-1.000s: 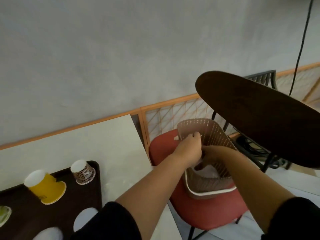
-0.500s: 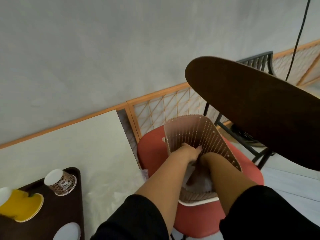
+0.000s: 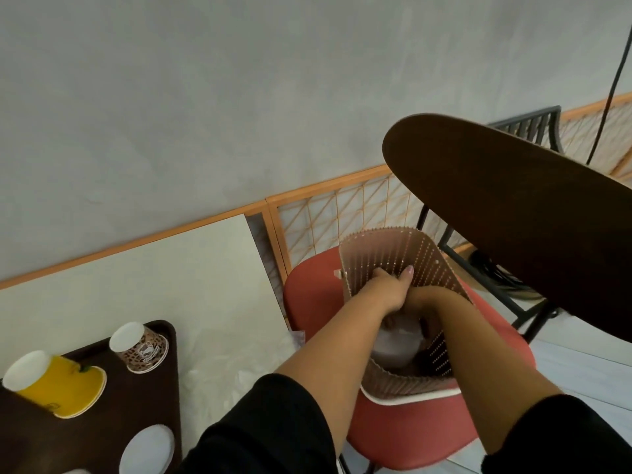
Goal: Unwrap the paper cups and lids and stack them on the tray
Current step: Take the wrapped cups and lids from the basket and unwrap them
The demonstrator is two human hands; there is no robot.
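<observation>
Dark brown, the tray (image 3: pixel 160 398) sat at my far left on the pale tabletop (image 3: pixel 154 278), carrying a yellow cup (image 3: pixel 58 384) and a leopard-print cup (image 3: pixel 142 348), both upside down, plus a white lid (image 3: pixel 147 449). Crinkled clear wrap (image 3: pixel 260 374) lay beside it. My left hand (image 3: pixel 386 289) and right hand (image 3: pixel 424 299) met inside the perforated basket (image 3: pixel 434 268) on a red chair (image 3: pixel 410 425); their grip I could not tell. A dark round table (image 3: pixel 530 227) overhung the right.

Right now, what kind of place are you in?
Probably a café or small eatery: a dark serving tray with upturned paper cups, a red chair holding a perforated basket, and a dark round table.
</observation>
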